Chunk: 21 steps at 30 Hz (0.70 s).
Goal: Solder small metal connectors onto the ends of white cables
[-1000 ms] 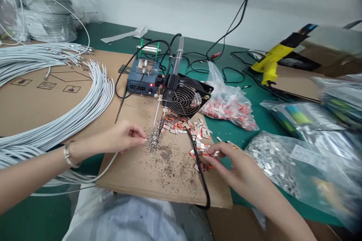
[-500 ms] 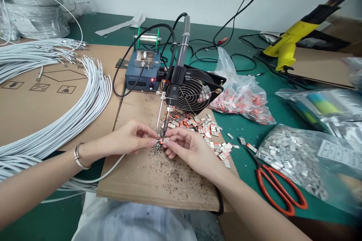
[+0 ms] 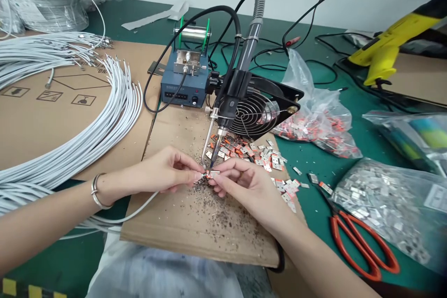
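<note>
My left hand (image 3: 174, 170) pinches the end of a white cable (image 3: 141, 208), which trails back under my wrist. Between thumb and fingers of my right hand (image 3: 240, 184) is a small USB connector (image 3: 214, 174), silver with an orange-red part. The cable's thin wire ends meet the connector just under the tip of a soldering iron (image 3: 213, 157), clamped at a slant in a stand. A thin metal feed tube (image 3: 206, 144) comes down beside the tip. Whether the tip touches the joint I cannot tell.
Behind the iron stand a fan (image 3: 253, 114) and a blue solder feeder (image 3: 181, 84) with a solder spool (image 3: 192, 33). Loose connectors (image 3: 275, 160) lie to the right, near red-handled scissors (image 3: 363, 247) and a bag of metal parts (image 3: 380, 209). Bundled white cables (image 3: 87, 144) fill the left.
The view has shifted, so most things appear further right. The feeder's red light has gone dim. Both hands keep their pinch, and the connector stays below the iron tip.
</note>
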Available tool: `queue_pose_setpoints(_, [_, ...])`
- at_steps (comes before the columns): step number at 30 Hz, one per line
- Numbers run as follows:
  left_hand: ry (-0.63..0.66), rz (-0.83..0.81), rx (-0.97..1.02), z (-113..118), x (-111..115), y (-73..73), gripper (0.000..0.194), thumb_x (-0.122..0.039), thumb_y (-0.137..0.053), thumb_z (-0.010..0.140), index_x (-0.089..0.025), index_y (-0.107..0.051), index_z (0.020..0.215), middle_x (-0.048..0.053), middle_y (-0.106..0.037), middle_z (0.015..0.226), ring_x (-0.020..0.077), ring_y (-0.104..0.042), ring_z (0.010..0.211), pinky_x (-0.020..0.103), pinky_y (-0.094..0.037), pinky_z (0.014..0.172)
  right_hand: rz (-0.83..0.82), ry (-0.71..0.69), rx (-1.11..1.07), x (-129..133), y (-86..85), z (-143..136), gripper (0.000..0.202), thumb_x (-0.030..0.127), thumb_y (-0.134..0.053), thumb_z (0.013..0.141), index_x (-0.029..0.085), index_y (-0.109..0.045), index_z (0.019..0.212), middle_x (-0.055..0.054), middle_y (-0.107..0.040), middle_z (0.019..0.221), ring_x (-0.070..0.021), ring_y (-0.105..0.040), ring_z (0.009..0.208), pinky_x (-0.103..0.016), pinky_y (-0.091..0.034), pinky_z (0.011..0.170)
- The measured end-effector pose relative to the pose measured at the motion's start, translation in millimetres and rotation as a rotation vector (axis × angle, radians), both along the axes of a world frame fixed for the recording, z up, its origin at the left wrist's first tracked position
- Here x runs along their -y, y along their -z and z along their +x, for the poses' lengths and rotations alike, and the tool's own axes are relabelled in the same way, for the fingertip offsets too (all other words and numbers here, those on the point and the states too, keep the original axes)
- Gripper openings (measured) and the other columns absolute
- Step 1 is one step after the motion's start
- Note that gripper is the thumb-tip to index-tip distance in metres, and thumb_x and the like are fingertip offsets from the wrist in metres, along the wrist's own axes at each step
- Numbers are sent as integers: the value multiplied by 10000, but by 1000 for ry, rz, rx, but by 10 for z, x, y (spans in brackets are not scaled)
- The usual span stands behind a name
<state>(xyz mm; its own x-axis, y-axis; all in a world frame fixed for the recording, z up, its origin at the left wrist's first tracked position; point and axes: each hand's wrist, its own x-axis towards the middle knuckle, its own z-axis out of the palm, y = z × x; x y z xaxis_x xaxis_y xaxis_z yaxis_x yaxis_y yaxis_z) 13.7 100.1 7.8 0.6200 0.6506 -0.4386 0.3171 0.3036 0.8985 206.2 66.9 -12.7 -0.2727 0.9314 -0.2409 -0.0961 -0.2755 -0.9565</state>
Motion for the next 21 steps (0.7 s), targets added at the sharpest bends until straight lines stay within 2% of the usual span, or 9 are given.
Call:
queue_pose_setpoints(11, [-39,-14,-28,9,-4,-34,202,-257,-573,774,-94,-645,869,-51,-476,523,25,-327,330,136,-237,286,-1,25,86,8,-32,-24,185,298,-734,666,178,-613,738,-33,-688,657,-114,-590,520,-217,-491,472])
queue_pose_setpoints(21, [-58,-44,2,23,9,-79,125,-236,-585,771,-119,-626,782,-81,-404,429,30,-304,320,138,-214,294,14,20,69,-2,-76,-16,168,305,-725,664,191,-632,746,-31,-699,648,-119,-587,504,-220,-450,445])
